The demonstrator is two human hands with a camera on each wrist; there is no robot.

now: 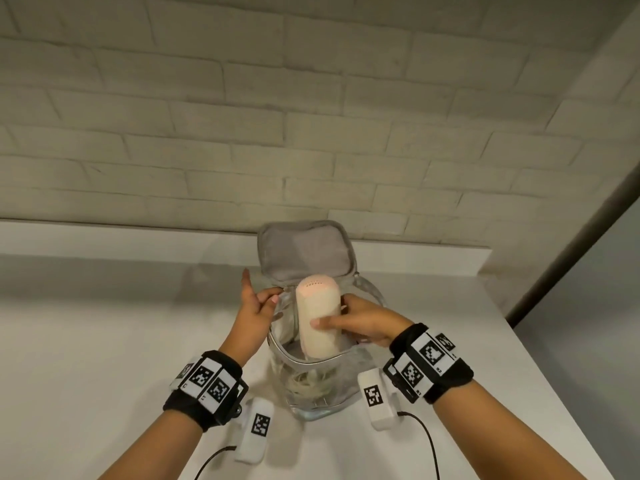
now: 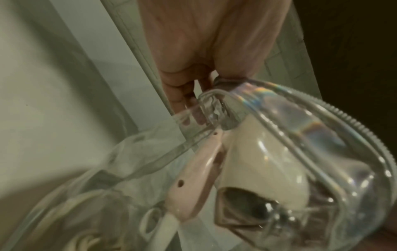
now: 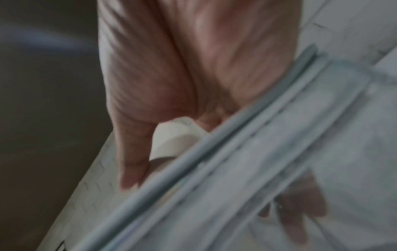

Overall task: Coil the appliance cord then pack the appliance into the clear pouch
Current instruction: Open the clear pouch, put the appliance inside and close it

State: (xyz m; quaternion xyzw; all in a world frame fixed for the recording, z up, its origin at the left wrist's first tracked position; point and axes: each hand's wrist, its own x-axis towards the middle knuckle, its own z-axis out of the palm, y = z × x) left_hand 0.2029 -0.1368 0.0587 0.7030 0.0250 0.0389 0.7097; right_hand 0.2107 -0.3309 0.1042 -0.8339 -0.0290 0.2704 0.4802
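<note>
A cream appliance (image 1: 318,320) stands upright, its lower half inside the clear pouch (image 1: 313,393) on the white table (image 1: 104,341). My right hand (image 1: 356,322) grips the appliance body, thumb across its front. My left hand (image 1: 258,304) pinches the pouch rim at the left by the zipper and holds the mouth wide. The pouch's grey lid (image 1: 306,252) is flipped up behind. The coiled cord (image 1: 311,384) lies at the pouch bottom. In the left wrist view the appliance (image 2: 253,163) and its pink handle (image 2: 193,178) show through the clear wall (image 2: 322,135). The right wrist view is blurred: the appliance (image 3: 171,139) sits under my fingers.
A white brick wall (image 1: 311,116) rises behind the table's raised back ledge (image 1: 104,237). The table's right edge (image 1: 561,393) runs diagonally near my right forearm. Black cables (image 1: 426,441) trail from my wrist devices over the table.
</note>
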